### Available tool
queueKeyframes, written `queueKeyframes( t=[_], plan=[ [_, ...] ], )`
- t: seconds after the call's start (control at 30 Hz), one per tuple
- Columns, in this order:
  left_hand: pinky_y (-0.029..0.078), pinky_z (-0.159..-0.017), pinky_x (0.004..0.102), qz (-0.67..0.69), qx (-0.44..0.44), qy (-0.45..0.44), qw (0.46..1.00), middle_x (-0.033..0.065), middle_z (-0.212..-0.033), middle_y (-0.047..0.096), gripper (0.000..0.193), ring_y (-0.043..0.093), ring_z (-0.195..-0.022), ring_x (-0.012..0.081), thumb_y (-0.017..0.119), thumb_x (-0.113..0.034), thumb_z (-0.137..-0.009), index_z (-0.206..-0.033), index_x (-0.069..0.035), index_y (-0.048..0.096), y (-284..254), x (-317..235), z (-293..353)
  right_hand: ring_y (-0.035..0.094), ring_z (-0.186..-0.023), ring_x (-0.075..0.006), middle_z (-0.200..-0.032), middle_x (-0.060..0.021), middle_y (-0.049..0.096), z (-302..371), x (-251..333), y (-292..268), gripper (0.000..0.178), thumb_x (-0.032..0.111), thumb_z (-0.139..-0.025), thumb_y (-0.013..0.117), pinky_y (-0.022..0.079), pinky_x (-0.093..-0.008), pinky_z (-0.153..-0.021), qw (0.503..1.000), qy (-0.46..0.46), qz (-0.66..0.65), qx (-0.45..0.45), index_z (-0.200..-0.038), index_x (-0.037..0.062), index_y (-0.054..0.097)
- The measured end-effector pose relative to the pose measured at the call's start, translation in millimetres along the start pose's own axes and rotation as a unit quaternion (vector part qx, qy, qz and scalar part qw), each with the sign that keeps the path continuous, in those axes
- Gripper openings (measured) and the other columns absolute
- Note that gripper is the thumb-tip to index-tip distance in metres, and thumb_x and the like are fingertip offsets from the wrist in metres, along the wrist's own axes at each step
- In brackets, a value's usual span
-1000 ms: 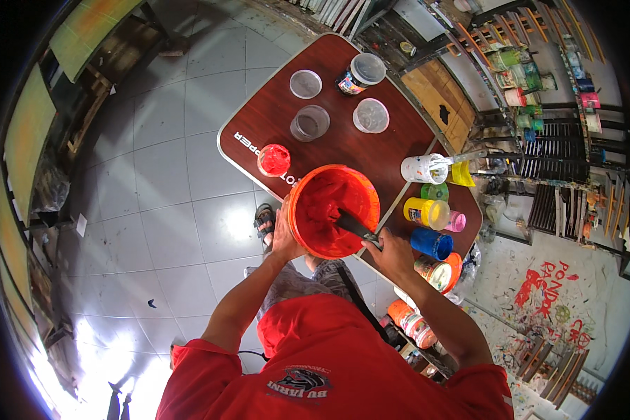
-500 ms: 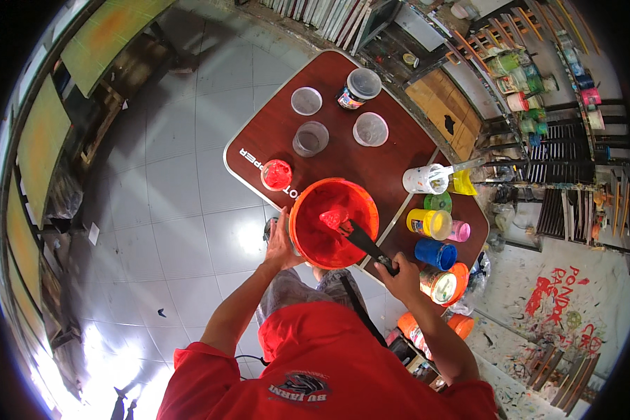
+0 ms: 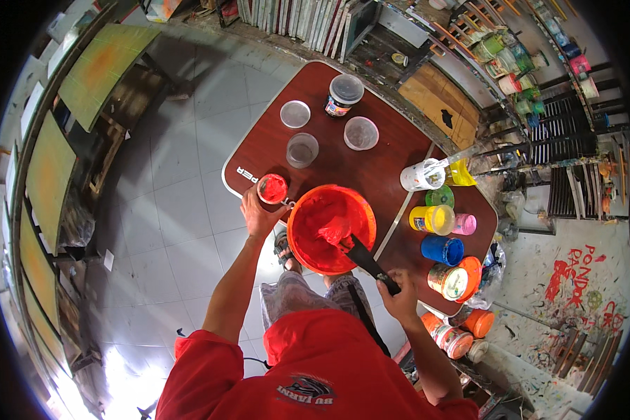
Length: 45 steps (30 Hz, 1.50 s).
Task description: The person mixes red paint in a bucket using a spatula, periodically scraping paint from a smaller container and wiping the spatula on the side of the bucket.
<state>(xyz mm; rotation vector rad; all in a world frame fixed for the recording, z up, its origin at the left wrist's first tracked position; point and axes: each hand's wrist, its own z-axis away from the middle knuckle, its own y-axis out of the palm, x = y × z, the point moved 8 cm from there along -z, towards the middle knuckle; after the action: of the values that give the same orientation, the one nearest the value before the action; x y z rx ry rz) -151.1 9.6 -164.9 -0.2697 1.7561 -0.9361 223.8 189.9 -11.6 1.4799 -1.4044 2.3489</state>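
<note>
Bare left hand [image 3: 261, 217]: is holding a small clear plastic cup of red paint [image 3: 261, 190], thumb to its right and fingers to its left, presumably steadying it.
Cup position: is sitting just beside the bucket's upper left, by the table edge; its mouth is facing up. Whether it is resting or lifted, I cannot tell.
Clear plastic round containers [image 3: 302, 150]: are standing farther back on the glossy red-brown table [image 3: 392, 143], apparently kept outside the working area.
Wide orange-red plastic bucket [image 3: 368, 220]: is opening upward before the person, covering part of the near edge, likely for easy reach; its base is not showing.
Black-handled spatula [image 3: 366, 259]: is carrying a red lump over the bucket, perhaps so that drips are falling back inside.
Spatula axis: is running diagonally, blade pointing away and leftward, handle end pointing back and rightward.
Bare right hand [image 3: 401, 297]: is gripping the handle's end, well apart from the left, seemingly keeping clear of paint.
Yellow plastic pot [image 3: 427, 220] and blue plastic pot [image 3: 441, 248]: are standing at right, apparently grouped aside.
</note>
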Motion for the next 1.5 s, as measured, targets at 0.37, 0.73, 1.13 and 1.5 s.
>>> queueKeyframes(
  t=[0.37,0.73,1.13,1.5],
  plan=[
    [0.047,-0.099,0.048,0.127,-0.072,0.004,0.989,0.011,-0.12,0.065,0.078,0.06,-0.113,0.0351,0.094,-0.033,-0.064,-0.129,-0.009,0.06,-17.6,-7.4,-17.0,0.075,-0.073,-0.0251,-0.082,-0.0116,0.074,20.7,-3.5,-1.5,0.031,0.027,-0.083,0.084,0.056,-0.0355,-0.066,0.999,0.034,0.021,-0.036,-0.099,0.0048,0.07],
    [0.054,-0.095,0.04,0.092,-0.001,0.124,0.988,0.0181,-0.123,0.063,0.08,0.067,-0.111,0.0293,0.095,-0.022,-0.064,-0.126,-0.001,0.049,-117.4,-115.2,-31.2,0.07,-0.07,-0.0333,-0.084,-0.0125,0.071,4.9,70.1,-47.5,0.036,0.029,-0.087,0.083,0.053,-0.046,-0.067,0.974,-0.184,0.09,-0.094,-0.101,0.005,0.06],
    [0.051,-0.104,0.0419,0.156,0.117,0.116,0.974,0.0165,-0.132,0.057,0.091,0.061,-0.123,0.0307,0.095,-0.02,-0.06,-0.134,-0.002,0.046,-109.0,-206.1,6.9,0.072,-0.077,-0.036,-0.087,-0.0153,0.072,-5.2,126.3,-94.8,0.034,0.024,-0.087,0.082,0.055,-0.0427,-0.065,0.986,-0.137,0.03,-0.088,-0.104,0.0028,0.062],
    [0.054,-0.098,0.0411,0.235,0.083,0.134,0.959,0.0186,-0.125,0.062,0.09,0.066,-0.115,0.0292,0.097,-0.022,-0.064,-0.13,0.0,0.04,-101.4,-231.7,16.2,0.061,-0.072,-0.0125,-0.079,-0.0071,0.068,-11.9,120.8,-89.0,0.027,0.019,-0.09,0.079,0.046,-0.0299,-0.065,0.996,-0.011,-0.09,0.015,-0.103,0.0034,0.062]
  ],
)
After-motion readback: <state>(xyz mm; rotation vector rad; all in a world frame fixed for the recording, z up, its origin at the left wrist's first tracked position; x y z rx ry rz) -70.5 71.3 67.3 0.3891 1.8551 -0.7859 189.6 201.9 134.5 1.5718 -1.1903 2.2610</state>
